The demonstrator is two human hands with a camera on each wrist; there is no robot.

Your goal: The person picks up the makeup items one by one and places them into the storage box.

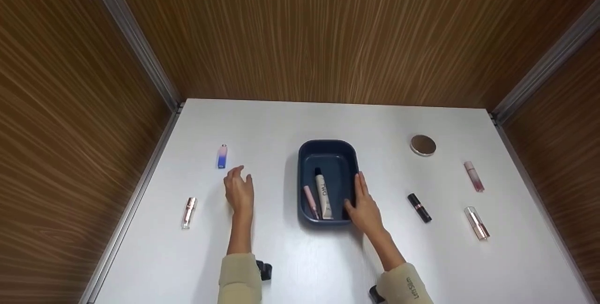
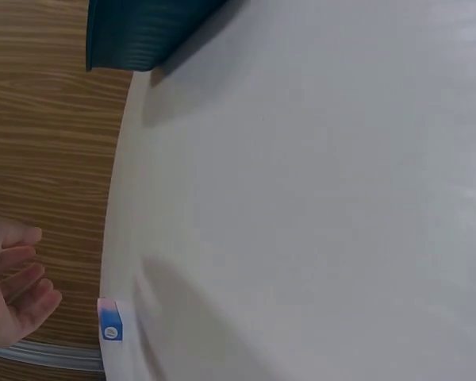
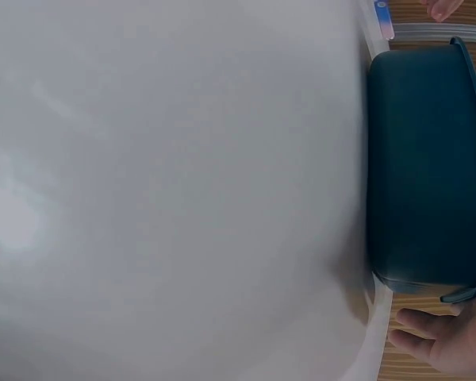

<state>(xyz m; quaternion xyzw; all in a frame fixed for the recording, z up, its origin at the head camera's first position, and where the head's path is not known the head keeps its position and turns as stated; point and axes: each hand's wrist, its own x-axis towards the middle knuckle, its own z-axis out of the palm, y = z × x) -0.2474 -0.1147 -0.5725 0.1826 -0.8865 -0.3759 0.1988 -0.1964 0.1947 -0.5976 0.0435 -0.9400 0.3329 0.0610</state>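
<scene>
A dark blue rectangular box stands mid-table. My right hand grips its right wall, thumb inside the rim and fingers along the outside; in the right wrist view the hand shows at the box's end. Inside lie a cream tube with a black cap and a slim pink tube. A dark patch beside my thumb is unclear. My left hand hovers with relaxed, slightly bent fingers, holding nothing. Just beyond it lies a pink-and-blue lip gloss tube, also low in the left wrist view.
A clear-and-gold lipstick tube lies at left. To the right are a round compact, a black lipstick, a pink lip gloss and another gold-and-clear tube. Wood-grain panels enclose the white table.
</scene>
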